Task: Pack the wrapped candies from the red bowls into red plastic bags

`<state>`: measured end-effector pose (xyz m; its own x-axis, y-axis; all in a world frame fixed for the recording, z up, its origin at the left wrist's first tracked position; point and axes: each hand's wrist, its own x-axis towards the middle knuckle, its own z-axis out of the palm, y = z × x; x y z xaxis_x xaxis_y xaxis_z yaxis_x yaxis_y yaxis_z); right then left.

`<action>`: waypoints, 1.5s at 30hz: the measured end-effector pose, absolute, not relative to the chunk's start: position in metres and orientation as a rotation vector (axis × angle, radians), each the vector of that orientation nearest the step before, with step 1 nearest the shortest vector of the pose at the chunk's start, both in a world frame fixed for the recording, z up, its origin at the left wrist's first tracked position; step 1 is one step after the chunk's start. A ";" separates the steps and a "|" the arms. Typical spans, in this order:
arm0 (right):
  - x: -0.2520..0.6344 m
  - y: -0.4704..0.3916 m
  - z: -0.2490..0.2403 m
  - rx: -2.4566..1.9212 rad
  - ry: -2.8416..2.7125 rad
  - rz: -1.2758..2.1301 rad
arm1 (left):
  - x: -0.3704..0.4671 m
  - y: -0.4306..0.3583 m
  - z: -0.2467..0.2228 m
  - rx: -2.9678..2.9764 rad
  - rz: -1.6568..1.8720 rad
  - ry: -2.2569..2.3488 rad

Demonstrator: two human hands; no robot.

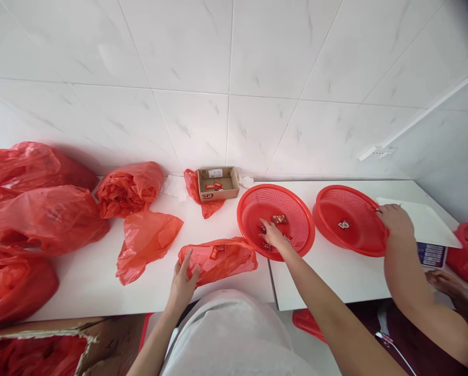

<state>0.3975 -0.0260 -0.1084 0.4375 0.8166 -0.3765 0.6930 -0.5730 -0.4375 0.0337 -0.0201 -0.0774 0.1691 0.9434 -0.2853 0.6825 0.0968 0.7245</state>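
My left hand [184, 282] is at the left end of a red plastic bag [234, 263], its fingers apart against the film. Small red wrapped packets [214, 253] show in the bag. My right hand [271, 235] reaches into a red colander [253, 196], fingers stretched out and apart. Several small wrapped packets [280, 219] lie on the colander's bottom around it. One dark packet is right by my fingertips; whether they touch it I cannot tell.
A co-worker's hand [394, 219] is on the rim of a second red colander [349, 248] beside a scale [425, 222]. A small cardboard box [218, 194] stands by the wall. Full red bags [42, 219] crowd the left; an open carton [112, 339] sits below.
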 end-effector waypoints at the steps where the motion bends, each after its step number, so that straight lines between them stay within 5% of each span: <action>1: 0.395 -0.025 -0.113 -2.496 -1.355 0.836 | 0.032 -0.021 -0.078 1.650 0.410 1.581; 18: 0.398 -0.042 -0.116 -2.450 -1.221 1.127 | 0.030 -0.020 -0.057 1.615 0.390 1.623; 30: 0.306 -0.038 -0.040 -1.470 -0.869 1.413 | 0.045 -0.011 -0.055 1.635 0.449 1.601; 36: 0.256 -0.040 -0.051 -1.522 -0.932 1.289 | 0.044 -0.019 -0.053 1.690 0.467 1.529; 45: 0.253 -0.052 -0.038 -1.262 -0.674 1.718 | 0.035 -0.027 -0.059 1.752 0.467 1.550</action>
